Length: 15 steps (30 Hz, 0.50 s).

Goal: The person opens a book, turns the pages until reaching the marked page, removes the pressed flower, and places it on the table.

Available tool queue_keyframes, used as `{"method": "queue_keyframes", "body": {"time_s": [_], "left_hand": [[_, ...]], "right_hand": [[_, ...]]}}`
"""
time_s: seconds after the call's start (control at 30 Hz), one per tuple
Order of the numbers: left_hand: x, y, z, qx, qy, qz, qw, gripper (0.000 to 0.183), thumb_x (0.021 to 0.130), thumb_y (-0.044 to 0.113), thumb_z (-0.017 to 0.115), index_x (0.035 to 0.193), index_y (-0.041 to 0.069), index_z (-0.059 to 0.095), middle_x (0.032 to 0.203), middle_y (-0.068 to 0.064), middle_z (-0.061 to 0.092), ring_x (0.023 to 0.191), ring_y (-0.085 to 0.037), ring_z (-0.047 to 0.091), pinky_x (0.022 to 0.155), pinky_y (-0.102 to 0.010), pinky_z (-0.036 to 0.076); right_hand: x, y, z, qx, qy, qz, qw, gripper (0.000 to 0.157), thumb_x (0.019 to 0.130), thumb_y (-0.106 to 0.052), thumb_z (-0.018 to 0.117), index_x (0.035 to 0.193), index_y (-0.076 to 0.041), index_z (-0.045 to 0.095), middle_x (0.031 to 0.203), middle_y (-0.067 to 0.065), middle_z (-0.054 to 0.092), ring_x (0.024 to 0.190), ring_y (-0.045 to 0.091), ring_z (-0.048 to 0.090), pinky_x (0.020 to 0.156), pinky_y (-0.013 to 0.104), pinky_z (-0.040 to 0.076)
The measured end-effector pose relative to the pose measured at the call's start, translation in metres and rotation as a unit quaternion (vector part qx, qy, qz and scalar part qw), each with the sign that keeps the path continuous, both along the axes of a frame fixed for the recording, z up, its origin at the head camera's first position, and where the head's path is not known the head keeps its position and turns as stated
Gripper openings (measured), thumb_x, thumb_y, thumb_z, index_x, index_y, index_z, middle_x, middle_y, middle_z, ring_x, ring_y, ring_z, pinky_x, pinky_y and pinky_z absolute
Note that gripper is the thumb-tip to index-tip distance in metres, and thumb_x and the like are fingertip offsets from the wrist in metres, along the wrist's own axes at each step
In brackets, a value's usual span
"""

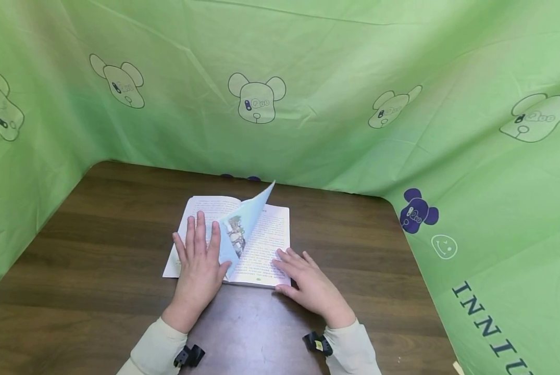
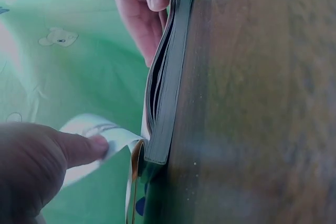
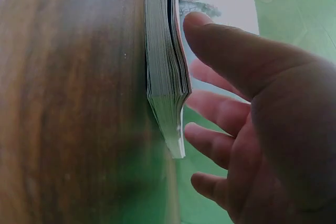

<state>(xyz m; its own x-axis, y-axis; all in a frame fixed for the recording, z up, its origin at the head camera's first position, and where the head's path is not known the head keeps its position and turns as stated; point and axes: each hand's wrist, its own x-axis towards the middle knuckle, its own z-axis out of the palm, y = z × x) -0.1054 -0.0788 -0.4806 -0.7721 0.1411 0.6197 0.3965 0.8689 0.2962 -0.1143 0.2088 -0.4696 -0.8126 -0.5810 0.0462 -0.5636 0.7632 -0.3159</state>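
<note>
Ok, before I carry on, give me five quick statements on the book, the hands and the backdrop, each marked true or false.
1. The book lies open on the brown table. True.
2. Its raised page is blank. False: it is light blue and bears a picture.
3. The left hand is nearer that page than the right hand is. True.
4. Both hands reach in from the book's far side. False: they come from the near side.
5. The cloth behind is plain red. False: it is green, with printed figures.
</note>
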Motion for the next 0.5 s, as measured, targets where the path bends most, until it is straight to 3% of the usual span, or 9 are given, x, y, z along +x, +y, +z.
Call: {"method": "queue_keyframes", "body": {"time_s": [0.17, 0.5], "left_hand": [[0.0015, -0.0016, 0.003, -0.023, -0.046, 0.0, 0.9987, 0.119, 0.071, 0.012, 0.094, 0.163, 0.007, 0.02, 0.171, -0.021, 0.0, 0.156, -0.047, -0.002, 0.113, -0.08, -0.002], [0.0015, -0.0011, 0.0004, -0.046, -0.141, -0.043, 0.9879, 0.092, 0.086, 0.006, 0.08, 0.162, 0.014, 0.03, 0.172, -0.011, 0.017, 0.156, -0.044, 0.012, 0.115, -0.079, 0.005]], "right_hand": [[0.001, -0.0003, -0.0005, 0.004, -0.013, -0.003, 1.0, 0.058, 0.096, -0.044, 0.069, 0.147, -0.019, 0.057, 0.161, 0.002, 0.043, 0.152, 0.027, 0.035, 0.124, 0.059, 0.021], [0.0016, 0.0008, -0.0013, 0.01, -0.016, -0.005, 1.0, 0.059, 0.095, -0.045, 0.07, 0.147, -0.018, 0.058, 0.162, 0.0, 0.041, 0.153, 0.025, 0.034, 0.124, 0.058, 0.021]]}}
